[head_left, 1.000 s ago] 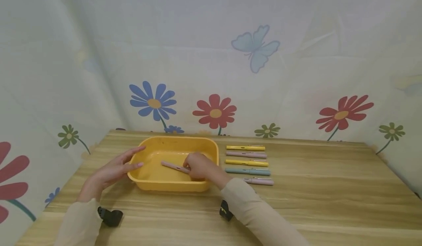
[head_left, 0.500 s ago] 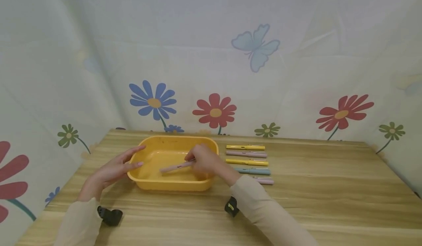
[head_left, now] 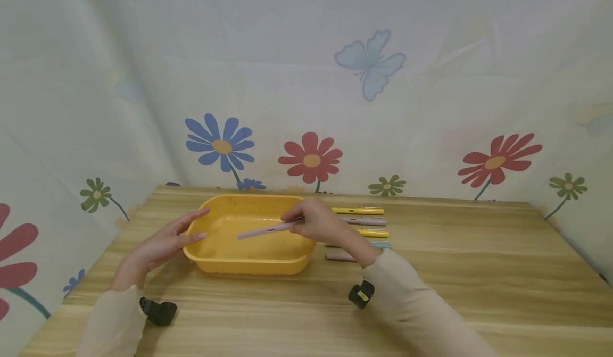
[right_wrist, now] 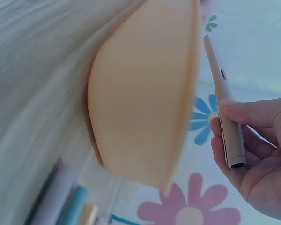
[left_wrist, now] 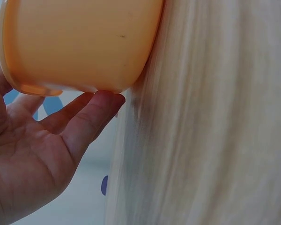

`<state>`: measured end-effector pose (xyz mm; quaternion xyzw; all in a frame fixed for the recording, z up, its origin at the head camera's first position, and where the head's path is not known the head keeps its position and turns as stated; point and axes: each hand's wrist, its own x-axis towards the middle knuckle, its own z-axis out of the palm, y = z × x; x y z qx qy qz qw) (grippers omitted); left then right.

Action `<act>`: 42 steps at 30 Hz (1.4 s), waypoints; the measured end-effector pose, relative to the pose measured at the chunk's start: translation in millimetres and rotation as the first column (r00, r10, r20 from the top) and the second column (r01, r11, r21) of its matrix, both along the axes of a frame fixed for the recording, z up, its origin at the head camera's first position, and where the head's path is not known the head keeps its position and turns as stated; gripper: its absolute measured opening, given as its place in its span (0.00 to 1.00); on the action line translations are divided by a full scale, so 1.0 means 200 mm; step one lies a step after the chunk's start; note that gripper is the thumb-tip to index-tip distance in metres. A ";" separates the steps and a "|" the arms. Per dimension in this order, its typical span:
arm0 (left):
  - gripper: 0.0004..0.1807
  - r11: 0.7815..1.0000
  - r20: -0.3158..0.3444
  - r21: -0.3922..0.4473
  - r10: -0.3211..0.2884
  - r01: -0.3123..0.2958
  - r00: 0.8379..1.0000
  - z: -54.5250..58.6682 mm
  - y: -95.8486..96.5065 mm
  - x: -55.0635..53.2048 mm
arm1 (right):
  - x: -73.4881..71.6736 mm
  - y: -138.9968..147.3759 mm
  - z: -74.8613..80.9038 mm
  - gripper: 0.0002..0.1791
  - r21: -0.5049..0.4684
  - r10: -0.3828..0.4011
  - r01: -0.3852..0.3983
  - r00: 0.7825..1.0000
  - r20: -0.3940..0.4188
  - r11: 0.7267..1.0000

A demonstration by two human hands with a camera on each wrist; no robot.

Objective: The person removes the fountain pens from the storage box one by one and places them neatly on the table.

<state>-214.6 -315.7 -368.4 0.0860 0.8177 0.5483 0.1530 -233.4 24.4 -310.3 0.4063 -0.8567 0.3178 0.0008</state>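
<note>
A pale pink pen (head_left: 268, 230) is pinched between the thumb and fingers of my right hand (head_left: 321, 223), held tilted over the yellow plastic tub (head_left: 249, 267). In the right wrist view the capped end of this pen (right_wrist: 232, 133) lies in the hand, its other end pointing away. My left hand (head_left: 160, 245) grips the tub's left end, fingertips over the rim. Seen from the left wrist, that hand's fingers also touch the tub's outer wall (left_wrist: 84, 47). No other pen shows inside the tub.
Right of the tub several pens lie in a row: a yellow pen (head_left: 361, 210), a pinkish one, another yellow pen (head_left: 375, 233), a teal pen (head_left: 381, 245) and a pink pen (head_left: 339, 256), partly behind my right arm. A flowered curtain (head_left: 431, 107) stands behind the wooden table (head_left: 479, 272).
My right hand has lifted the pink pen from the tub's floor, turned it and moved up and to the right. The left hand keeps its grip on the tub.
</note>
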 end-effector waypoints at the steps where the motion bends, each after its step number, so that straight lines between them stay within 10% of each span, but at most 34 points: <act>1: 0.39 1.000 0.000 -0.001 0.000 0.000 1.000 0.00 0.00 0.00 | 0.00 0.02 0.01 0.11 -0.013 -0.002 0.002 1.000 -0.003 1.000; 13: 0.38 1.000 -0.003 0.015 -0.005 0.005 1.000 0.00 0.00 -0.01 | 0.04 0.29 0.07 0.11 -0.114 -0.084 0.085 0.996 0.014 0.990; 42: 0.38 1.000 0.011 -0.009 0.014 -0.014 1.000 0.00 0.00 0.00 | 0.18 0.74 -0.12 0.10 -0.073 -0.162 0.168 0.983 0.081 0.983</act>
